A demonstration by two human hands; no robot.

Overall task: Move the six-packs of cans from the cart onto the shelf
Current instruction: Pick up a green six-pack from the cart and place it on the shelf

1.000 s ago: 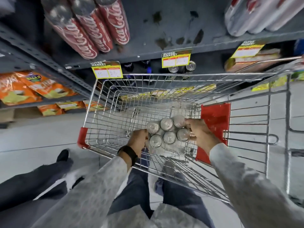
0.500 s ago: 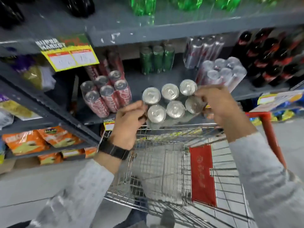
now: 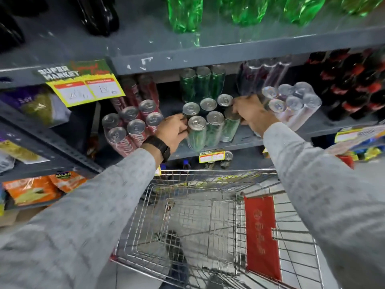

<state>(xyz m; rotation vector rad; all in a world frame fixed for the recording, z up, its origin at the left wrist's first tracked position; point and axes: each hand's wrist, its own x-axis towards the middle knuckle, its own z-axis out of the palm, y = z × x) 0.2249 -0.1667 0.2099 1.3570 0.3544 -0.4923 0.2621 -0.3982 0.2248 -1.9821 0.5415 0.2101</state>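
A six-pack of green cans [image 3: 210, 124] with silver tops stands on the grey shelf [image 3: 245, 140], near its front edge. My left hand [image 3: 174, 130] grips the pack's left side. On the pack's right side, my right hand [image 3: 253, 112] holds the top corner cans. A red six-pack [image 3: 131, 128] stands just left of it, and a clear-wrapped silver six-pack [image 3: 291, 105] just right. The wire cart [image 3: 200, 226] below my arms shows no cans inside.
More green cans [image 3: 203, 83] stand at the shelf's back. Dark red-labelled bottles [image 3: 354, 86] fill the right end. Green bottles [image 3: 239, 11] and dark bottles line the shelf above. Yellow price tags hang on shelf edges. Orange snack bags [image 3: 39, 189] lie lower left.
I lifted the six-pack out of the cart, carried it up and forward, and it now rests on the shelf between the red and silver packs. Both hands still hold it.
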